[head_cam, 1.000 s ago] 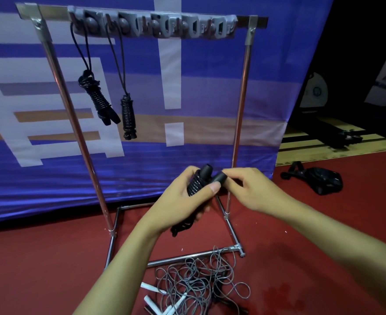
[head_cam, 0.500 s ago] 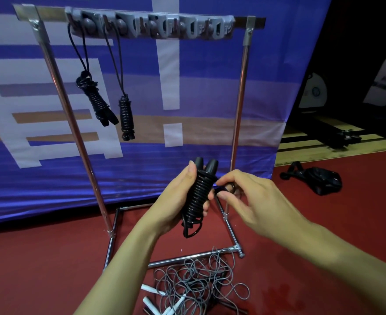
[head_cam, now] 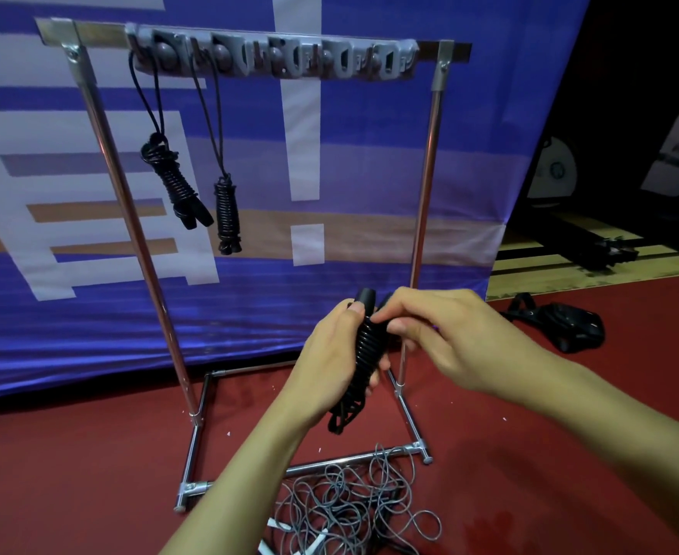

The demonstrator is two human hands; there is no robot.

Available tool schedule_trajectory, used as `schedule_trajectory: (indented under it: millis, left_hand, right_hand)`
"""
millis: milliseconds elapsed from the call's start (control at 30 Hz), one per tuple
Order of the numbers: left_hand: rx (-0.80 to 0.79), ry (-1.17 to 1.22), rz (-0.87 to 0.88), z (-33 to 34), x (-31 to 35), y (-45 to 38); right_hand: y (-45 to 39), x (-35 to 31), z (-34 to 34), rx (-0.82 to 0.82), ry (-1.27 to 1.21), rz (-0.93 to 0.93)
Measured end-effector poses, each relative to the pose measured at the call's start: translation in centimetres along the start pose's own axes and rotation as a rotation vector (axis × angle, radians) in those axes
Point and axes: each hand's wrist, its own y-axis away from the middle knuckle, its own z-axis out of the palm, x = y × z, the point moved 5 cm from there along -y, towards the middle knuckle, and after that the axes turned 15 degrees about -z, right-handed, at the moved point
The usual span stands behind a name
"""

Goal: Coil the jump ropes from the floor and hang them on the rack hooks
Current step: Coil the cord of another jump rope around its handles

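Since the earlier frame, right hand [head_cam: 449, 338] has closed onto the black rope bundle [head_cam: 367, 346] gripped by left hand [head_cam: 329, 362]; two coiled ropes [head_cam: 177, 186] hang upper left, grey rope tangle [head_cam: 353, 502] remains at lower centre

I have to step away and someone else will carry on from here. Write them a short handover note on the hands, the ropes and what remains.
Left hand grips a coiled black rope upright in front of the rack.
Right hand pinches the rope near its top, by the handles.
Done: two coiled black ropes hang from the left hooks of the hook strip.
Left: hang the held rope on a free hook, then coil and hang the tangled grey rope on the floor by the rack base.
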Motion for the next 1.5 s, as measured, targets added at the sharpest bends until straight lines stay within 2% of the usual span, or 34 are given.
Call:
schedule_trajectory:
  millis: [133,300,433,500,800,933,1200,1267,1500]
  left_hand:
    - [0.076,-0.035,0.028,-0.1,0.2,-0.1]
    - [0.055,0.043,0.001,-0.3,0.4,-0.1]
    - [0.014,0.061,0.009,-0.8,0.5,0.2]
    - [0.005,0.017,0.024,-0.5,0.4,0.5]
    - [0.029,0.021,0.094,-0.9,0.6,0.7]
    - [0.062,-0.063,0.133,-1.0,0.7,0.8]
    - [-0.033,-0.021,0.137,-1.0,0.6,0.6]
    - [-0.058,-0.036,0.142,-1.2,0.5,0.7]
    - [-0.106,-0.081,0.128,-0.9,0.4,1.0]
  right_hand:
    - [-0.5,-0.2,0.2,0.067,0.043,-0.034]
    - [-0.2,-0.7,0.2,0.102,0.193,-0.156]
    - [0.4,-1.2,1.4,0.012,0.160,-0.208]
    - [0.1,-1.1,1.4,0.025,0.125,-0.168]
    - [-0.8,-1.1,0.3,0.304,0.000,0.204]
    - [-0.9,-1.0,0.4,0.296,0.000,0.242]
    - [-1.2,-0.5,0.3,0.315,0.058,0.257]
    - [-1.4,-0.4,0.4,0.262,-0.004,0.246]
    - [-2.6,0.6,0.2,-0.197,0.127,0.233]
